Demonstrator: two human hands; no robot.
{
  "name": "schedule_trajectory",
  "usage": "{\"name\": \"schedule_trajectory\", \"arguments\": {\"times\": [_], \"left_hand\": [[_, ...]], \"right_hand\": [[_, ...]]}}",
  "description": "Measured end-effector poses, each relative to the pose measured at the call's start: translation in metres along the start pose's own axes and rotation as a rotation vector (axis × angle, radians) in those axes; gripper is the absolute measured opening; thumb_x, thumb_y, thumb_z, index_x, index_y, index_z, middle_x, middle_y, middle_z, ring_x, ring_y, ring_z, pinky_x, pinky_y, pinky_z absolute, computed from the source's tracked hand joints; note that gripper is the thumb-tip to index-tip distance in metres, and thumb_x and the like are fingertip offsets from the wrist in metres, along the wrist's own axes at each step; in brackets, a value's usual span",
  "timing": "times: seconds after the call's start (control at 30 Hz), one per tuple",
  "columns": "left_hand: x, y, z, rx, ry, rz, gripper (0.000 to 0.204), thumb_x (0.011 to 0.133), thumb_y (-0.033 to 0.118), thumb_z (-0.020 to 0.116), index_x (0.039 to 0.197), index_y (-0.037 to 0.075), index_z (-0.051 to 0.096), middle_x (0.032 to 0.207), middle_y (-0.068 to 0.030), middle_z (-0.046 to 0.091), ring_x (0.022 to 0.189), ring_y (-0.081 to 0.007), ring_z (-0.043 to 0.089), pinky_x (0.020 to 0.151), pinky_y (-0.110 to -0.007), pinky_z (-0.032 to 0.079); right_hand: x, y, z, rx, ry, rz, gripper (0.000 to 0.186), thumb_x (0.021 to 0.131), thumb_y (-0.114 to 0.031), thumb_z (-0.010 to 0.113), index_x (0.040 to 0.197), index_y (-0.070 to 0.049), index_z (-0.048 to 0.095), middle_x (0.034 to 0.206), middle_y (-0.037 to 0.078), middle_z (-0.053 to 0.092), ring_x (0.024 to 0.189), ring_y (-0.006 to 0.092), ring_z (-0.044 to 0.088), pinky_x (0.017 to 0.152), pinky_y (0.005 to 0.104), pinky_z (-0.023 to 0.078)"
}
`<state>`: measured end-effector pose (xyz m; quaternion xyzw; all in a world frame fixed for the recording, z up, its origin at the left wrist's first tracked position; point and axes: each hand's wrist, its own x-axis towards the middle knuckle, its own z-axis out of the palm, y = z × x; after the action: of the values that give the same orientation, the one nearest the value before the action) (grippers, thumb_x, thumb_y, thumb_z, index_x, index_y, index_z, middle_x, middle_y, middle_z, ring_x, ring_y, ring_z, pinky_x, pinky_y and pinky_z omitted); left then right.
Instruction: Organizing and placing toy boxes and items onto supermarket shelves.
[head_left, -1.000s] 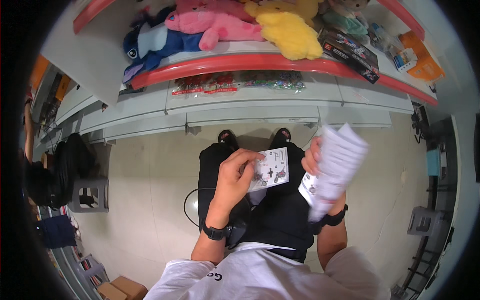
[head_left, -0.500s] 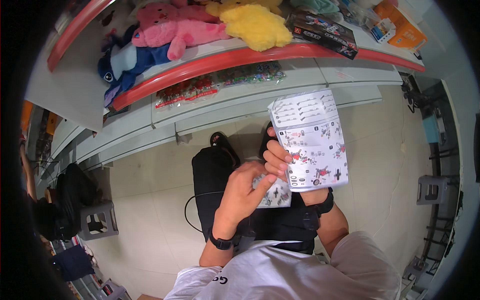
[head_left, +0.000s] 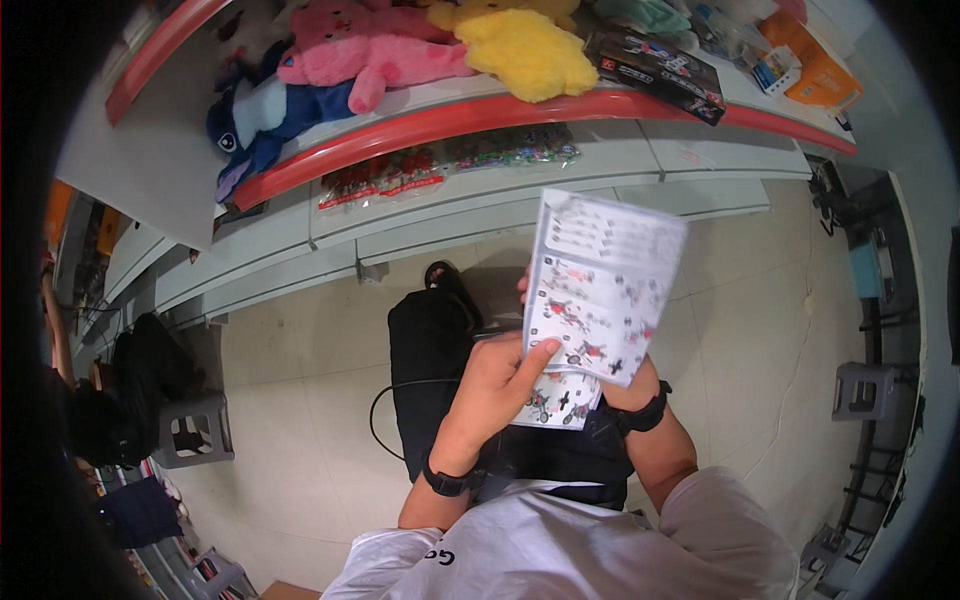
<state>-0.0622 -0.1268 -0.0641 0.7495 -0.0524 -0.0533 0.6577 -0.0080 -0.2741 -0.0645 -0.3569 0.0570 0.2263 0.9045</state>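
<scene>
A printed instruction sheet (head_left: 590,270) with small diagrams of red motorcycle-like models stands tilted up above my lap. My left hand (head_left: 490,385) is closed at its lower left corner, thumb lying on the printed face. Below it, a second printed sheet (head_left: 565,400) shows partly, beside my left thumb and overlapped by the first. My right hand (head_left: 625,385) is behind the upper sheet. Only its lower part and a bit of fingertip at the sheet's left edge show; it appears to grip the sheet from behind.
Ahead runs a red-edged shelf (head_left: 430,138) with pink (head_left: 370,55) and yellow (head_left: 530,50) plush toys, a blue plush (head_left: 265,125) and a dark toy box (head_left: 660,72). Bagged small items (head_left: 380,180) lie beneath. Grey stools (head_left: 195,430) stand left and right. A black cable (head_left: 375,410) loops by my leg.
The upper sheet has shifted left and tilted. My left thumb has come onto its lower corner, and my right fingers, formerly over its left edge, are now mostly behind it.
</scene>
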Motion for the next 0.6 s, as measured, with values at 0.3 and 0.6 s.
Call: {"name": "schedule_trajectory", "arguments": {"times": [0.3,0.6], "left_hand": [[-0.004,0.016,-0.021,0.000,0.172,-0.017,0.018,0.086,0.012,0.062,0.088,-0.005,0.064,0.071,-0.0116,0.061,0.059,-0.0137,0.053,0.055,-0.027,0.042],[-0.010,0.018,-0.019,-0.043,0.123,0.078,0.015,0.083,0.008,0.065,0.091,-0.004,0.066,0.080,-0.0118,0.064,0.065,-0.0135,0.057,0.058,-0.026,0.044]], "right_hand": [[-0.007,-0.026,0.009,-0.540,-0.018,-0.554,0.051,0.090,0.000,0.047,0.137,0.005,0.028,0.131,0.021,0.045,0.104,0.0192,0.057,0.088,0.0293,0.046],[-0.020,-0.017,0.017,-0.721,0.071,-0.662,0.050,0.086,0.009,0.051,0.134,0.006,0.037,0.119,0.019,0.056,0.085,0.0109,0.061,0.068,0.0181,0.047]]}}
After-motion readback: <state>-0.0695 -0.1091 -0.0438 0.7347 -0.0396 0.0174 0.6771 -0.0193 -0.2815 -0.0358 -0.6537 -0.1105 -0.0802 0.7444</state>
